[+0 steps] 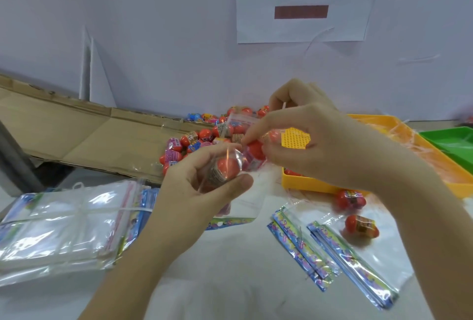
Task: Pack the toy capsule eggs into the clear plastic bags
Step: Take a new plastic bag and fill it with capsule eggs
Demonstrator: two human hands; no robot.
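Note:
My left hand (202, 186) grips a clear plastic bag (245, 161) with a red capsule egg (226, 166) inside it, held above the table. My right hand (312, 140) pinches the open top of that same bag, fingers curled over its edge. Behind both hands lies a pile of red capsule eggs (199, 138) with printed labels. Two more eggs (362, 226) lie at the right, one of them on a flat bag. Several empty bags with colourful header strips (332, 255) lie on the table below my right hand.
A bundled stack of clear bags (64, 222) lies at the left. A yellow tray (320, 184) and a green tray (450, 140) stand at the right. Flattened cardboard (84, 130) lies at the back left against a white wall with a paper sign (302, 2).

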